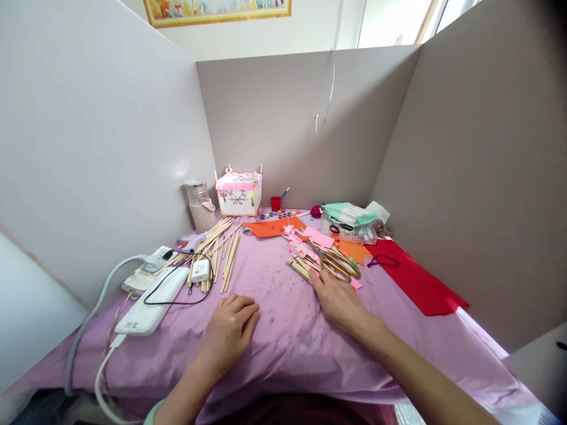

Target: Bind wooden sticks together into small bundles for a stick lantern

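My left hand (233, 324) rests on the lilac cloth, its fingers curled in together with nothing showing in them. Further forward on the right, my right hand (339, 298) reaches into a jumble of craft pieces. Its fingers are closed at the near ends of some thin wooden sticks (300, 271); the fingertips are partly hidden. Right behind its knuckles lie scissors with gold-coloured handles (339, 267), on top of the heap. Pink paper scraps (301, 243) are mixed in with the sticks. An orange paper strip (272, 228) lies beyond them.
Loose wooden sticks (230, 262), a white power bank (150, 304) and a charger (201, 270) with cables lie left. A decorated box (239, 198), lidded jar (201, 209) and red cup (275, 203) stand behind. Red felt (411, 280) lies right; grey panels (301, 130) enclose the table.
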A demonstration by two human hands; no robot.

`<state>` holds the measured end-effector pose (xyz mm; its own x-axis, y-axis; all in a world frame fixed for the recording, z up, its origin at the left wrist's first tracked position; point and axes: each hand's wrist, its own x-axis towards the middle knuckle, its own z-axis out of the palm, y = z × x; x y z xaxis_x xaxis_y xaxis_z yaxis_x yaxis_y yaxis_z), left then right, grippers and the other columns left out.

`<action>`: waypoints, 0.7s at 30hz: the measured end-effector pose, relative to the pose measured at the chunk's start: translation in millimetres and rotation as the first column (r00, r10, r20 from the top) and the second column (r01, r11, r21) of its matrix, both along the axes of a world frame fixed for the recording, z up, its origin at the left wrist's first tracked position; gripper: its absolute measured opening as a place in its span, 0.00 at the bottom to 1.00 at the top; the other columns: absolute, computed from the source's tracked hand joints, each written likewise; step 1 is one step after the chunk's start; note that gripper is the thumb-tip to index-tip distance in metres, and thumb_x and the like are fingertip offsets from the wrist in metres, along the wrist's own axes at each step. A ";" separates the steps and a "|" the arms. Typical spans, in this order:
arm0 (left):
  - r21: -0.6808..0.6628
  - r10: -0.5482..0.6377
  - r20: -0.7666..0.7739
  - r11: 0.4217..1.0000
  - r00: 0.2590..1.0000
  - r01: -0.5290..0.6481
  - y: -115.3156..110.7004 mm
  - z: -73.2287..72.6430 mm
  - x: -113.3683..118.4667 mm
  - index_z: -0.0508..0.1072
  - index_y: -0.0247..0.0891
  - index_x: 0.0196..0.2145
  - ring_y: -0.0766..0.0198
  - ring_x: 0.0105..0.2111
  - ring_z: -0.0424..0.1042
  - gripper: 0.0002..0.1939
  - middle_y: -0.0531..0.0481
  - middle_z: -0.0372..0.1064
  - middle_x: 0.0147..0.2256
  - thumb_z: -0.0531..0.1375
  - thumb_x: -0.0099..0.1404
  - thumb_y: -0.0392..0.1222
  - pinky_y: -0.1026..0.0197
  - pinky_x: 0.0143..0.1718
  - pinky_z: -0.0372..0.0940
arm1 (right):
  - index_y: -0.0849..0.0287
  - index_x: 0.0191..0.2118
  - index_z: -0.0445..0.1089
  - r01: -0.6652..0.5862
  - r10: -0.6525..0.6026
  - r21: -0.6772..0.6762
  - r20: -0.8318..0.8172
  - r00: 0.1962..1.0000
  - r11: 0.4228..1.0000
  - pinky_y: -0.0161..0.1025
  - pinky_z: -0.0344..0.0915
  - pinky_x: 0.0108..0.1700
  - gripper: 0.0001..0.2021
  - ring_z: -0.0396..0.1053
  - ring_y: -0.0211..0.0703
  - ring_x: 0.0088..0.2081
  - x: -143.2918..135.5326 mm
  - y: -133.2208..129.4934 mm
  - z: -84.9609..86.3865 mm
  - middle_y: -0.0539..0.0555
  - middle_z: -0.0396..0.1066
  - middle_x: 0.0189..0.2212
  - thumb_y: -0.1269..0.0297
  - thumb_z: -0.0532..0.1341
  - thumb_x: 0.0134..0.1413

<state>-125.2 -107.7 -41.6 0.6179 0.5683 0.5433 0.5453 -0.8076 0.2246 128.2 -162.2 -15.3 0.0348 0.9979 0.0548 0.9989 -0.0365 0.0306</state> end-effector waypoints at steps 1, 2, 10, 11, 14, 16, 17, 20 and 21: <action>0.000 -0.001 0.001 1.000 1.000 0.001 0.2 -0.4 0.0 0.76 0.40 0.37 0.59 0.37 0.68 0.11 0.45 0.72 0.37 0.53 0.65 0.38 0.53 0.41 0.63 | 0.60 0.64 0.47 -0.005 0.005 0.017 -0.011 1.000 1.000 0.41 0.61 0.41 0.30 0.66 0.52 0.46 1.0 -2.1 -0.3 0.66 0.60 0.52 0.77 0.48 0.54; -0.003 -0.004 0.002 1.000 1.000 0.004 0.5 -0.9 -0.3 0.76 0.40 0.37 0.59 0.37 0.68 0.11 0.45 0.72 0.37 0.53 0.65 0.38 0.53 0.41 0.63 | 0.59 0.64 0.47 -0.044 0.045 0.022 -0.027 0.999 0.999 0.41 0.61 0.41 0.31 0.66 0.51 0.46 1.6 -3.5 -0.6 0.65 0.61 0.51 0.76 0.49 0.54; -0.266 0.013 0.198 0.963 0.980 0.041 4.8 8.5 7.1 0.76 0.39 0.35 0.59 0.37 0.70 0.10 0.44 0.73 0.35 0.55 0.63 0.42 0.53 0.42 0.64 | 0.62 0.63 0.49 -0.048 0.072 0.117 -0.208 0.975 0.992 0.41 0.62 0.43 0.25 0.66 0.49 0.45 -6.3 -2.1 2.8 0.65 0.61 0.50 0.71 0.46 0.60; -0.358 0.056 0.289 0.932 0.956 0.053 5.3 14.3 13.9 0.75 0.38 0.38 0.59 0.38 0.70 0.11 0.44 0.73 0.36 0.56 0.63 0.43 0.53 0.43 0.64 | 0.62 0.63 0.49 -0.098 0.145 0.173 -0.283 0.948 0.980 0.41 0.63 0.44 0.24 0.65 0.48 0.46 -13.1 -2.3 3.1 0.64 0.62 0.50 0.69 0.45 0.61; -0.645 0.208 0.583 0.706 0.785 0.292 8.6 38.9 42.1 0.66 0.36 0.50 0.60 0.40 0.71 0.23 0.42 0.71 0.43 0.60 0.59 0.48 0.55 0.41 0.66 | 0.62 0.64 0.46 -0.185 0.348 0.378 -0.425 0.836 0.907 0.41 0.63 0.48 0.24 0.64 0.47 0.49 -42.3 0.0 3.4 0.63 0.62 0.50 0.65 0.42 0.64; -0.658 0.302 0.722 0.576 0.622 0.484 13.4 58.2 61.8 0.67 0.34 0.45 0.61 0.38 0.71 0.20 0.43 0.72 0.40 0.60 0.59 0.49 0.58 0.40 0.66 | 0.63 0.63 0.46 -0.160 0.396 0.469 -0.462 0.793 0.868 0.41 0.62 0.50 0.24 0.62 0.46 0.50 -61.1 6.5 5.0 0.63 0.62 0.51 0.64 0.43 0.64; -0.625 0.351 0.772 0.567 0.530 0.536 16.4 67.3 70.2 0.67 0.34 0.42 0.63 0.35 0.71 0.18 0.45 0.72 0.37 0.60 0.58 0.49 0.60 0.38 0.66 | 0.63 0.62 0.47 -0.124 0.388 0.489 -0.487 0.783 0.864 0.41 0.62 0.49 0.23 0.63 0.45 0.50 -68.1 11.5 6.5 0.63 0.62 0.51 0.65 0.44 0.63; -0.568 0.315 0.821 0.528 0.476 0.632 25.9 87.3 87.3 0.67 0.35 0.34 0.68 0.26 0.68 0.14 0.51 0.68 0.29 0.60 0.58 0.49 0.64 0.28 0.64 | 0.62 0.57 0.54 -0.038 0.331 0.462 -0.573 0.750 0.886 0.39 0.63 0.45 0.18 0.66 0.43 0.45 -74.7 29.6 11.9 0.59 0.66 0.46 0.67 0.48 0.61; -0.563 0.273 0.821 0.535 0.502 0.630 28.6 90.6 90.4 0.67 0.35 0.32 0.68 0.25 0.67 0.13 0.52 0.67 0.28 0.60 0.59 0.49 0.65 0.27 0.63 | 0.61 0.54 0.56 -0.021 0.314 0.449 -0.590 0.744 0.893 0.38 0.63 0.44 0.16 0.66 0.42 0.43 -72.8 35.2 12.9 0.58 0.67 0.45 0.67 0.49 0.61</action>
